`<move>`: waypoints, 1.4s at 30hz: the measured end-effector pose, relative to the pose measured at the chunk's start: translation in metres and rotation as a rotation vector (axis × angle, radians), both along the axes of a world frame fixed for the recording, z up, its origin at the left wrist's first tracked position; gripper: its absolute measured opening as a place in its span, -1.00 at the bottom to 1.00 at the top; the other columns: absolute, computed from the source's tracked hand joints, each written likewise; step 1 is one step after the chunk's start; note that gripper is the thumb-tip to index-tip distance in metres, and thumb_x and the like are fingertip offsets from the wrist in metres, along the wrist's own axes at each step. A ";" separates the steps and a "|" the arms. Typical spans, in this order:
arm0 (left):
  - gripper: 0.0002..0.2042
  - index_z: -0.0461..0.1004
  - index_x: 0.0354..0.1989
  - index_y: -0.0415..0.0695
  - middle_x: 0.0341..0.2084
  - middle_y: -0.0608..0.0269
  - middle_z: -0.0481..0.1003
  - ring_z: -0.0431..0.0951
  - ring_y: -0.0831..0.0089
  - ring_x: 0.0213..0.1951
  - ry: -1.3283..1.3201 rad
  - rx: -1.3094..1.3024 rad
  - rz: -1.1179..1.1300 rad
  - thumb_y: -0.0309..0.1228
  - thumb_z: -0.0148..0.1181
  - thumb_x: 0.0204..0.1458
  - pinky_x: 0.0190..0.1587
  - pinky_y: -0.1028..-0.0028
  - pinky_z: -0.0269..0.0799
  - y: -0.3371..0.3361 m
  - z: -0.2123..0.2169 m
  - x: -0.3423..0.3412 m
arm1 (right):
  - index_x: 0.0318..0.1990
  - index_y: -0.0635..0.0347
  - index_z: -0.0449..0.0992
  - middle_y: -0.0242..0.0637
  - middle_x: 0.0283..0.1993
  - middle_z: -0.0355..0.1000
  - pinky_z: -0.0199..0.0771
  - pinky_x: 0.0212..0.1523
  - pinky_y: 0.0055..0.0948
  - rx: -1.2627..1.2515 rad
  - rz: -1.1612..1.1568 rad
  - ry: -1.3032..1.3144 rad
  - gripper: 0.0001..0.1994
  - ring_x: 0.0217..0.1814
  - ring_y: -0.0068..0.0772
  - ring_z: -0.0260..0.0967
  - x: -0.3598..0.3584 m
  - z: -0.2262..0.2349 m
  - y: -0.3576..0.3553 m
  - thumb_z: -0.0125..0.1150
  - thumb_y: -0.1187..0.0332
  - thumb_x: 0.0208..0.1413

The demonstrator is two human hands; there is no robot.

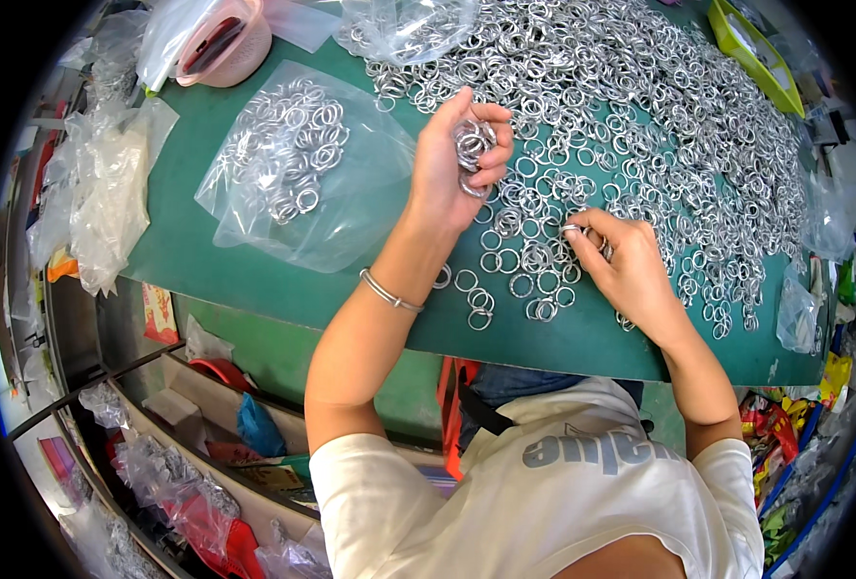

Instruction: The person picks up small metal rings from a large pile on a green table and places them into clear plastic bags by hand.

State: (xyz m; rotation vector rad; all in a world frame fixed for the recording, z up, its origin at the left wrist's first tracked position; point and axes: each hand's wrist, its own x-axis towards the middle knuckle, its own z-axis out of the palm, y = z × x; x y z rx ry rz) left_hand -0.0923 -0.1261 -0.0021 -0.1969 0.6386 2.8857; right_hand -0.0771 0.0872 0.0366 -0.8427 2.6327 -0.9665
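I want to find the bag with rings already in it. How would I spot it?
Start at the green table and look to the person's left of the raised left hand. There lies a flat clear plastic bag with silver rings bunched in its upper part. Unlike the loose rings spread on the right, these sit inside plastic.

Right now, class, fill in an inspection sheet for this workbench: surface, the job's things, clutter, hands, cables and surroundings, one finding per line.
Surface: green table, its far half covered.
Job's things: loose metal rings spread across the table; a clear bag of rings lies flat at the left.
Clutter: empty plastic bags at the left edge; pink tub and yellow-green tray at the back.
Hands: left hand raised, closed round a bunch of rings; right hand low on the table, pinching a ring.
Cables: nothing seen.
Surroundings: shelves with bags below left; coloured packets at right.
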 end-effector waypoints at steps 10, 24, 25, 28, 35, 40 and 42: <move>-0.61 0.42 -0.32 -0.32 -0.58 0.17 0.33 0.16 0.61 -0.66 0.036 0.060 -0.019 -0.18 -0.15 0.18 -0.81 0.70 -0.01 -0.003 -0.004 0.001 | -0.02 0.17 0.45 -0.45 -0.71 0.25 0.04 -0.68 -0.61 -0.374 -0.248 -0.558 -0.70 -0.73 -0.67 0.04 -0.002 0.005 0.031 -0.02 0.49 0.07; -0.79 0.33 -0.13 -0.22 -0.48 0.19 0.37 0.31 0.58 -0.60 -0.466 0.250 -0.055 -0.45 -0.08 0.07 -0.80 0.68 0.16 0.055 0.032 0.037 | -0.21 0.33 0.38 -0.37 -0.46 0.29 0.16 -0.57 -0.61 -1.485 -0.794 -1.076 -0.72 -0.49 -0.53 0.21 0.014 0.011 0.074 -0.08 0.25 0.22; -0.80 0.35 -0.15 -0.23 -0.46 0.18 0.41 0.36 0.56 -0.61 -0.542 0.188 -0.059 -0.44 -0.04 0.07 -0.77 0.70 0.20 0.077 0.047 0.048 | -0.24 0.31 0.40 -0.39 -0.48 0.28 0.12 -0.61 -0.62 -1.426 -0.648 -0.983 -0.73 -0.54 -0.56 0.19 0.018 0.008 0.079 -0.08 0.24 0.22; -0.83 0.36 -0.22 -0.29 -0.31 0.08 0.44 0.45 0.30 -0.24 -0.562 0.237 -0.169 -0.47 -0.04 0.07 -0.17 0.35 0.42 0.119 0.037 0.089 | -0.33 0.28 0.42 -0.40 -0.54 0.30 0.07 -0.69 -0.68 -1.200 -0.419 -0.727 -0.74 -0.63 -0.67 0.19 0.035 0.005 0.075 -0.07 0.25 0.23; -0.74 0.35 -0.08 -0.12 -0.33 0.31 0.43 0.45 0.55 -0.31 -0.426 0.398 -0.200 -0.30 -0.22 0.20 -0.27 0.53 0.41 0.148 0.017 0.120 | -0.39 0.21 0.51 -0.32 -0.43 0.45 0.31 -0.37 -0.42 -0.523 0.145 -0.003 -0.95 -0.46 -0.36 0.37 0.051 0.012 0.053 0.17 0.50 -0.06; -0.82 0.35 -0.20 -0.18 -0.37 0.24 0.35 0.32 0.53 -0.45 -0.739 0.414 -0.075 -0.36 -0.12 0.17 -0.51 0.64 0.34 0.143 0.024 0.129 | -0.43 0.21 0.53 -0.35 -0.46 0.44 0.20 -0.29 -0.34 -0.517 0.034 0.138 -0.94 -0.44 -0.33 0.32 0.025 0.009 0.051 0.22 0.45 -0.09; -0.81 0.35 -0.16 -0.21 -0.35 0.17 0.35 0.30 0.49 -0.43 -0.524 0.391 -0.147 -0.39 -0.07 0.15 -0.57 0.64 0.29 0.138 0.011 0.140 | -0.43 0.20 0.52 -0.35 -0.41 0.38 0.16 -0.29 -0.36 -0.305 0.019 0.297 -0.90 -0.33 -0.35 0.25 0.016 -0.006 0.043 0.26 0.42 -0.14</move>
